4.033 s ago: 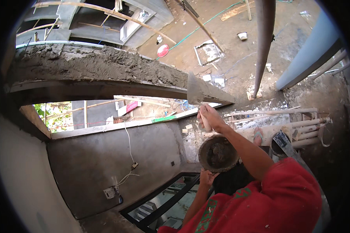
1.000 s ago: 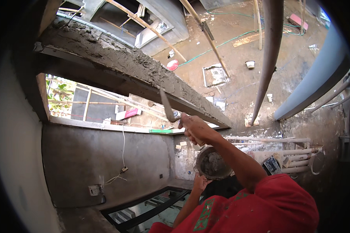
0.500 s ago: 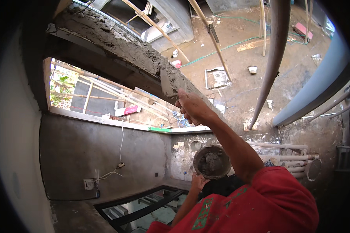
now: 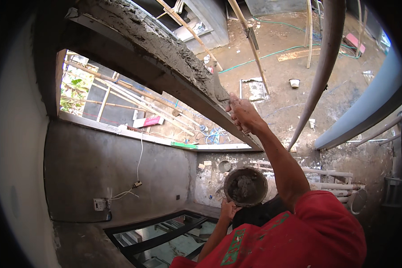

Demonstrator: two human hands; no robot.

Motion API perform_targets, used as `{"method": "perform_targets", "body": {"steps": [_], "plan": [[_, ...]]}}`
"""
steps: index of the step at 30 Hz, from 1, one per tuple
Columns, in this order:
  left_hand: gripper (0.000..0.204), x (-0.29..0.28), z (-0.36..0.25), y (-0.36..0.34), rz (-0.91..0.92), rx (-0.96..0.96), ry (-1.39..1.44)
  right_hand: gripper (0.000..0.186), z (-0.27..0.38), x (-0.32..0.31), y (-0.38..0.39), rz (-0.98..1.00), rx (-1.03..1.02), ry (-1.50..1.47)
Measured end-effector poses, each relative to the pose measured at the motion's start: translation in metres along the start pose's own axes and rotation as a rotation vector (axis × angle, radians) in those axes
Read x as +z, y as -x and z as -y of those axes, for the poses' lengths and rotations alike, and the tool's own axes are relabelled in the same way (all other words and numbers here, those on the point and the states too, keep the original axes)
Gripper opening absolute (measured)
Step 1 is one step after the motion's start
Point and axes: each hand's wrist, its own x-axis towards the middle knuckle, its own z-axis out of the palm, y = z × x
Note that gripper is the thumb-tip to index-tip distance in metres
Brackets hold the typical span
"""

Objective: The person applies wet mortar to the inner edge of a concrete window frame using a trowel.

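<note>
My right hand (image 4: pixel 244 115) grips a trowel (image 4: pixel 219 91) by its handle. The blade lies against grey wet mortar (image 4: pixel 165 52) spread along the top of a long beam (image 4: pixel 134 60), which runs from the upper left toward the middle. Lower down, my left hand (image 4: pixel 229 209) holds a round bucket (image 4: pixel 228 186) by its near left side. A lump of mortar (image 4: pixel 244 187) sits inside it. Most of the trowel's handle is hidden in my fingers.
Below the beam is a window opening with a white sill (image 4: pixel 156 140) and a green strip (image 4: pixel 184 145). Bamboo poles (image 4: pixel 250 42), a thick pole (image 4: pixel 318 76) and a grey-blue column (image 4: pixel 366 102) rise at the right. A cable (image 4: pixel 141 156) hangs over the grey wall.
My right hand and the trowel have moved to the right and slightly nearer along the beam. The view has shifted a little. The bucket stays in my left hand.
</note>
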Motion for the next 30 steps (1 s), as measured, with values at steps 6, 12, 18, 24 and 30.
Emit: {"method": "perform_targets", "body": {"steps": [6,12,18,24,30], "plan": [[0.044,-0.011,-0.001,-0.014,0.027,-0.003,0.026,0.051,-0.063,0.009,0.034,0.029,-0.054,-0.310],[0.032,0.010,-0.015,-0.018,-0.002,0.123,-0.053,0.053,-0.178,-0.038,0.088,-0.020,0.120,0.575],[0.027,0.073,-0.051,0.021,-0.053,0.152,-0.381,0.034,-0.197,-0.065,0.143,0.385,0.099,1.386],[0.025,0.075,-0.025,0.008,0.102,0.274,-0.343,0.018,-0.305,-0.027,0.110,0.167,-0.034,1.461],[0.028,0.060,-0.010,0.007,0.105,0.322,-0.293,0.028,-0.306,-0.025,0.151,0.866,0.067,1.349]]}}
